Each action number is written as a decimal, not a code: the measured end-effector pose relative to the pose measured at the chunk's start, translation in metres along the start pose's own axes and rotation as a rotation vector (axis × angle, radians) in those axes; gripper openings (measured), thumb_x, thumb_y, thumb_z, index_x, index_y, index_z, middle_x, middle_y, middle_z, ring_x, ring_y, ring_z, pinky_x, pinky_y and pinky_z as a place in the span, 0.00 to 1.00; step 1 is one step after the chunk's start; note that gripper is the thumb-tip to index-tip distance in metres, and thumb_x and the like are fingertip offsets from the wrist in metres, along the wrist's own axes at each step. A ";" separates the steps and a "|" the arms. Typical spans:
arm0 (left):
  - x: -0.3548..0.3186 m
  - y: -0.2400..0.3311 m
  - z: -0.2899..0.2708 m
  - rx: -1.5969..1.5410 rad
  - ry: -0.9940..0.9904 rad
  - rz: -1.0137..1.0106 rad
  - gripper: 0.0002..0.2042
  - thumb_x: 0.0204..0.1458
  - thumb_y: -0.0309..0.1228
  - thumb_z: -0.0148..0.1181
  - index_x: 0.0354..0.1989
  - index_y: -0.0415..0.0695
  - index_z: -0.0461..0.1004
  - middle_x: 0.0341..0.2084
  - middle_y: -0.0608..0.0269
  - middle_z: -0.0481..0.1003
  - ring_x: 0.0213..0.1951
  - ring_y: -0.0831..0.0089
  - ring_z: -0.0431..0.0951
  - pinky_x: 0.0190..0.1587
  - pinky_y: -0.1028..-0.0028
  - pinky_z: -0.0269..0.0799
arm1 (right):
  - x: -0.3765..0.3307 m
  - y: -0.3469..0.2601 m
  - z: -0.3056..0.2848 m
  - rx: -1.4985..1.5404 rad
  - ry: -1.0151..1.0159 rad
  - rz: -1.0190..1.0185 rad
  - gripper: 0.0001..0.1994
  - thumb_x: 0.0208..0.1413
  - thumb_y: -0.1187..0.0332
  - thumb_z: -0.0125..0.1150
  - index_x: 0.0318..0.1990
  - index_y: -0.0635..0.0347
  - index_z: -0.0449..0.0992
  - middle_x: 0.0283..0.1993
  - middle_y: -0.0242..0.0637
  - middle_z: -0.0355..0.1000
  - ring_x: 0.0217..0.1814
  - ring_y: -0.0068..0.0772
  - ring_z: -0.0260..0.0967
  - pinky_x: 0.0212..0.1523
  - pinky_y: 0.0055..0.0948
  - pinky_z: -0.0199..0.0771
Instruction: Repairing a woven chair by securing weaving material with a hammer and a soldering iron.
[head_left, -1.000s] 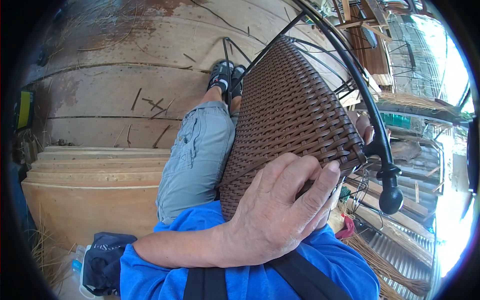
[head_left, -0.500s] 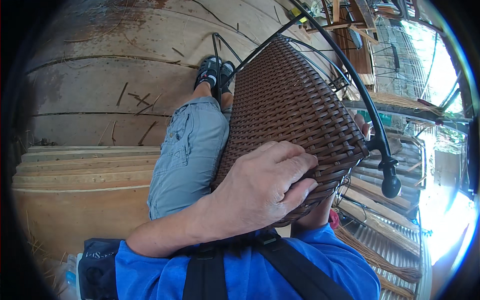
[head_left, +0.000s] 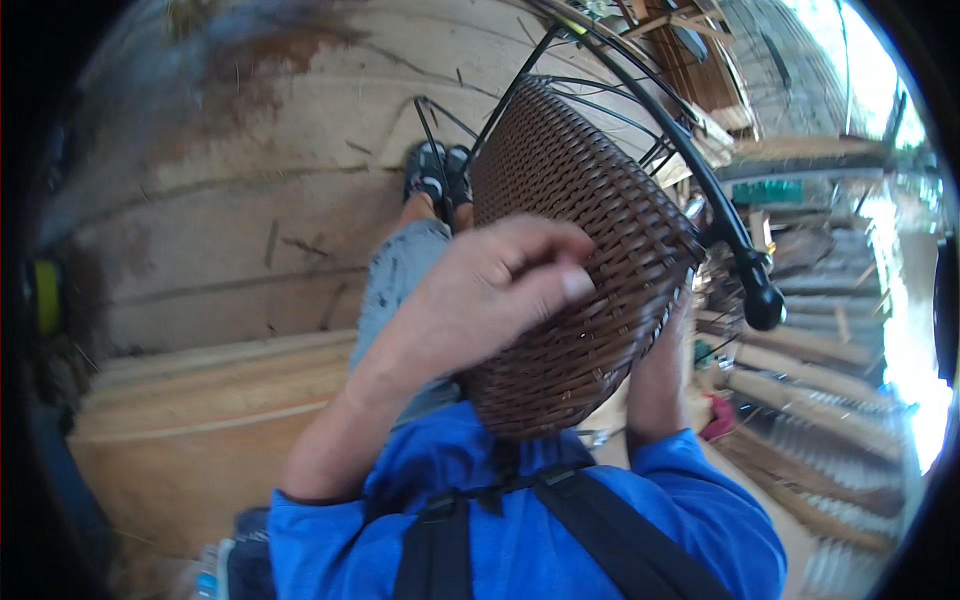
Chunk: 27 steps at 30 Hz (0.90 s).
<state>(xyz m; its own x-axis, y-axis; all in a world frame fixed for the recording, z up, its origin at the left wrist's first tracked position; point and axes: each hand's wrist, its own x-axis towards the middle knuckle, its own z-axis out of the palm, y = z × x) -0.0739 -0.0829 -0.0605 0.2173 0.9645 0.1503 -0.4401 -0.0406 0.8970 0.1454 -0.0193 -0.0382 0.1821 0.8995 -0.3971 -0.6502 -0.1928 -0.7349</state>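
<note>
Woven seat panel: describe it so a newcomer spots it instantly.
Start at the black metal chair frame curving across the upper right. Stretched inside it, centre frame, is the brown woven wicker panel, with the left hand lying on its near edge. It is the only tightly basket-woven brown surface; the wooden planks at left are pale and smooth.

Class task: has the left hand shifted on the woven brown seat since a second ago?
Yes. The left hand has slid from the woven seat's lower edge up its surface.
</note>
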 end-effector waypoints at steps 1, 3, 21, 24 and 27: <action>0.010 0.004 -0.004 -0.032 0.056 0.015 0.12 0.51 0.29 0.56 0.43 0.36 0.71 0.34 0.68 0.72 0.38 0.80 0.70 0.42 0.81 0.65 | 0.002 -0.002 -0.007 -0.433 0.231 -0.119 0.18 0.53 0.51 0.54 0.43 0.53 0.66 0.38 0.33 0.67 0.44 0.32 0.66 0.44 0.31 0.67; 0.016 0.017 -0.013 -0.014 0.176 0.133 0.12 0.52 0.31 0.56 0.42 0.36 0.71 0.32 0.68 0.71 0.33 0.84 0.67 0.37 0.83 0.64 | -0.009 0.012 -0.035 -0.532 -0.041 -0.038 0.13 0.55 0.54 0.52 0.35 0.54 0.66 0.28 0.28 0.67 0.28 0.27 0.65 0.29 0.29 0.68; 0.000 0.029 0.045 0.579 0.285 0.330 0.17 0.48 0.32 0.59 0.43 0.38 0.66 0.38 0.57 0.68 0.37 0.70 0.68 0.42 0.75 0.64 | -0.019 0.033 -0.298 -1.969 -0.019 0.010 0.14 0.51 0.62 0.53 0.40 0.64 0.73 0.35 0.54 0.71 0.40 0.53 0.69 0.41 0.42 0.68; -0.026 0.023 0.090 0.718 0.354 0.288 0.23 0.40 0.29 0.66 0.45 0.39 0.63 0.39 0.56 0.65 0.41 0.67 0.66 0.42 0.72 0.65 | 0.017 0.005 -0.200 -1.398 -0.118 -0.420 0.13 0.55 0.64 0.52 0.42 0.65 0.71 0.29 0.46 0.72 0.31 0.36 0.71 0.33 0.31 0.69; -0.020 0.013 0.114 1.022 0.495 0.284 0.24 0.38 0.23 0.66 0.46 0.39 0.63 0.40 0.54 0.64 0.44 0.62 0.63 0.43 0.69 0.65 | 0.015 -0.018 -0.089 -0.790 -0.377 -0.407 0.13 0.57 0.67 0.49 0.45 0.65 0.70 0.32 0.36 0.73 0.32 0.25 0.69 0.33 0.23 0.67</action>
<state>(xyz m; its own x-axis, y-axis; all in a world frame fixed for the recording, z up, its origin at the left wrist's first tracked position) 0.0155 -0.1327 -0.0044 -0.2384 0.8743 0.4228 0.5357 -0.2448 0.8081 0.2257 -0.0369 -0.0799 -0.0544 0.9959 0.0718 0.1192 0.0778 -0.9898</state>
